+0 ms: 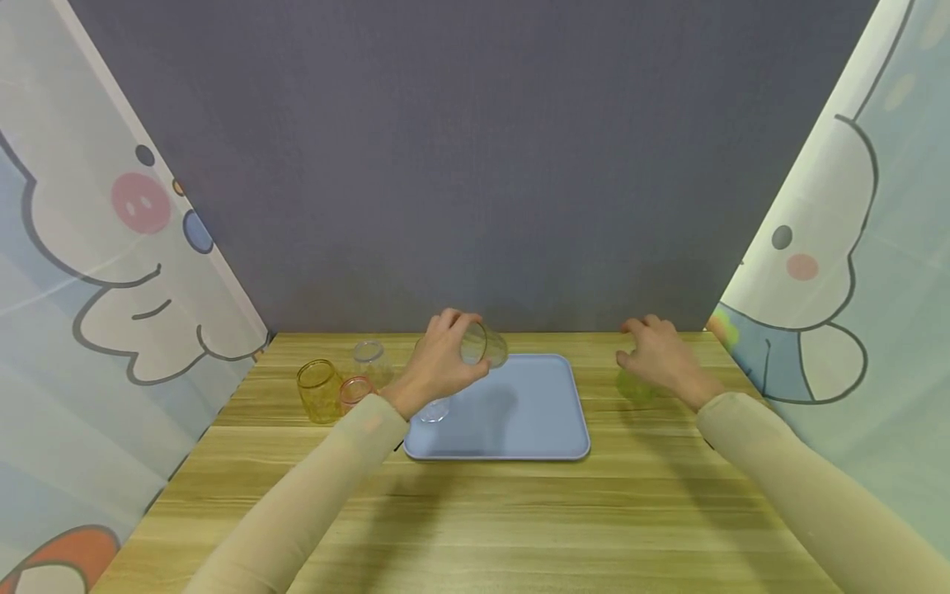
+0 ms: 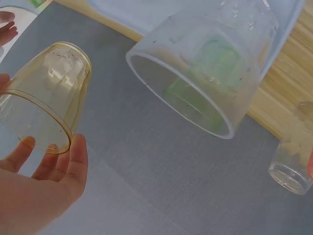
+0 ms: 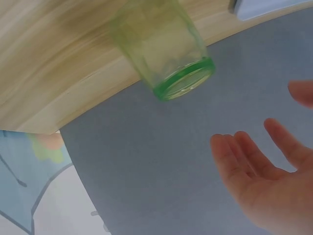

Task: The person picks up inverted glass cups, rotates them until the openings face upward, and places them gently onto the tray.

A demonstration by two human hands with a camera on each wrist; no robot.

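Note:
My left hand [image 1: 438, 363] grips a faintly amber drinking glass [image 2: 63, 88] near its rim, fingers and thumb around it. In the head view this glass is tipped on its side above the back of a pale blue tray [image 1: 519, 412]. Beneath that hand, a clear glass [image 1: 433, 411] stands on the tray's left part, partly hidden by the wrist. My right hand [image 1: 659, 355] hovers over a green glass [image 1: 633, 388] right of the tray. The right wrist view shows its fingers loosely spread, apart from the green glass [image 3: 166, 54], with nothing in them.
Left of the tray stand a yellow glass [image 1: 319, 394], a red-rimmed glass [image 1: 358, 389] and another clear glass [image 1: 371, 359]. A grey panel [image 1: 482, 165] closes off the back of the wooden table [image 1: 505, 528]. Printed cartoon curtains [image 1: 876, 330] hang at both sides.

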